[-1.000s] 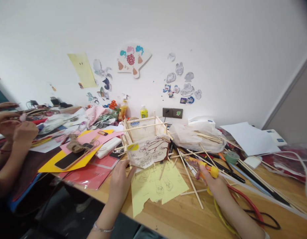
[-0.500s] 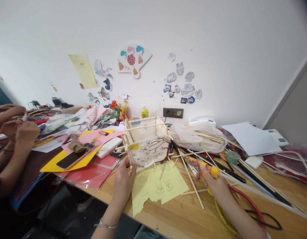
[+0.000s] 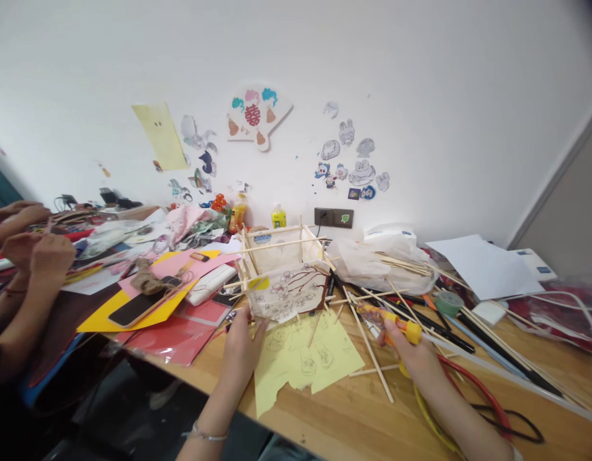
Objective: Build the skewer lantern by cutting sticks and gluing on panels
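Observation:
A lantern frame of thin wooden sticks [image 3: 276, 256] stands on the wooden table [image 3: 344, 416], with a paper panel painted with blossoms [image 3: 290, 291] on its near side. My left hand [image 3: 242, 349] reaches up to the lower left corner of that panel, fingers together against its edge. My right hand [image 3: 411, 349] lies to the right, closed round a yellow and orange glue gun [image 3: 396, 320] that points left. A torn yellow sheet with pencil sketches [image 3: 300, 362] lies between my hands.
Loose wooden sticks [image 3: 372, 349], black rods and red and yellow cords [image 3: 473, 384] crowd the right side. Coloured paper and a phone [image 3: 135, 307] lie at left. Another person's hands [image 3: 34, 253] work at the far left. Bottles and a wall socket [image 3: 331, 218] line the wall.
My left hand has moved up and a little right, from the table by the yellow sheet to the lantern panel's lower left corner. The right hand has stayed put.

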The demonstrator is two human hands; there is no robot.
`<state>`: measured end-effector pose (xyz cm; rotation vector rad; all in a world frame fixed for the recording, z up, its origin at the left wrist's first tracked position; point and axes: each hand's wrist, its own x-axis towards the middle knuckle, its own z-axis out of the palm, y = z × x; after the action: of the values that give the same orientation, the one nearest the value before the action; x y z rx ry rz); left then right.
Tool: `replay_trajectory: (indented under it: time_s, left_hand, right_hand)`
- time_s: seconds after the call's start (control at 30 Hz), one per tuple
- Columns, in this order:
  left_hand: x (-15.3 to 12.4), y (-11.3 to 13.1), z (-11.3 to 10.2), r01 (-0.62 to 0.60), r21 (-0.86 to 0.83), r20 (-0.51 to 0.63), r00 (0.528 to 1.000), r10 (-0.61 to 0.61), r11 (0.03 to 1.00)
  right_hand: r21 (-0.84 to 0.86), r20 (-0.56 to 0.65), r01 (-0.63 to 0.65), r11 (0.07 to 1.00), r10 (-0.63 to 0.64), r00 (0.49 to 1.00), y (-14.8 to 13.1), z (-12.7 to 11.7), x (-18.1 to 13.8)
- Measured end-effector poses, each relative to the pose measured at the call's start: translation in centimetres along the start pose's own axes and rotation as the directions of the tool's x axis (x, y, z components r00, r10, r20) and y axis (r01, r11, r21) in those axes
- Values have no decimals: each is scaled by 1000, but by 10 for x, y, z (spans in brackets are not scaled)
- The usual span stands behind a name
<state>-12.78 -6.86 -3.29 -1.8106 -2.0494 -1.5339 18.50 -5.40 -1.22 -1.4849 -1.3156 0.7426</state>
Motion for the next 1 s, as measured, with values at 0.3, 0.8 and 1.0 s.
replay_trajectory:
  time_s: [0.3, 0.8, 1.0]
  left_hand:
    - [3, 8, -3, 35, -143, 16, 999, -33, 989]
    - [3, 3, 6, 32, -95, -58, 998, -37, 995]
    - [2, -4, 8, 47, -116, -59, 997, -54, 992]
  right_hand:
    - [2, 6, -20, 1000, 20, 1000, -3, -1, -1]
    - [5, -30, -14, 1000, 14, 999, 7, 1, -2]
    - [5, 11, -57, 998, 57, 998, 10, 0, -1]
